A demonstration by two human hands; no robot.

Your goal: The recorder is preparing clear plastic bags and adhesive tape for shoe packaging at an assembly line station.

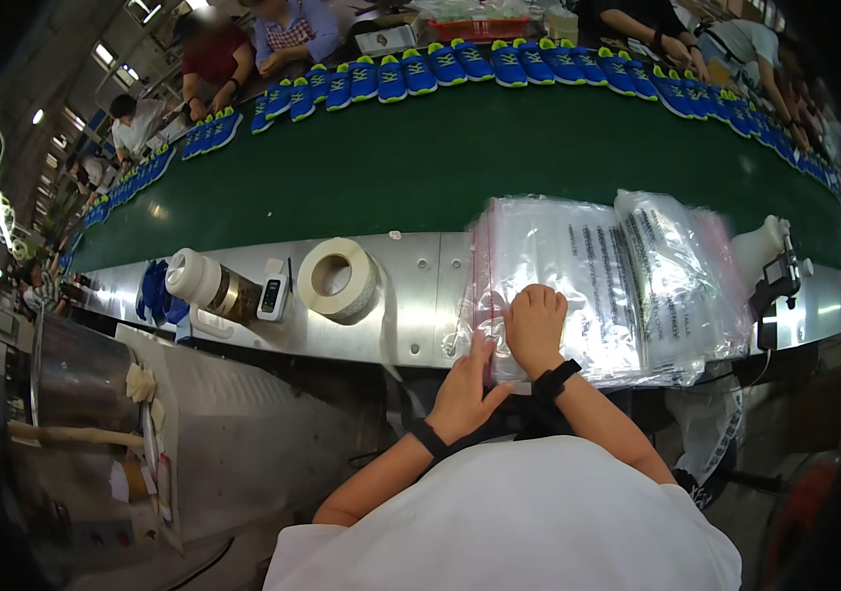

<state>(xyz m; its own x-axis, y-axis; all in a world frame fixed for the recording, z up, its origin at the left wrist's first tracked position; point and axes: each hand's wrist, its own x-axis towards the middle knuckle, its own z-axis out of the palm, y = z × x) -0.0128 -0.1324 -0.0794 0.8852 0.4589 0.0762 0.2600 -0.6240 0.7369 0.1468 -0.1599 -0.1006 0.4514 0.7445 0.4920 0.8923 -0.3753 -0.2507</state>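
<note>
A stack of clear plastic bags (578,266) with printed text and pink edge strips lies on the metal ledge before me. My right hand (536,327) rests on the left part of the stack, its fingers curled down on the top plastic bag. At the stack's near left corner is my left hand (460,396), its fingers stretched along the pink edge and its thumb held apart. Both wrists wear dark bands. The undersides of the fingers are hidden.
Left of the bags stand a roll of white labels (371,286), a small white handheld device (273,297) and a white-lidded bottle (194,278). Blue shoes (391,81) line the far side of a green conveyor belt (342,177); several people work there. A clamp-like metal fixture (781,276) stands at right.
</note>
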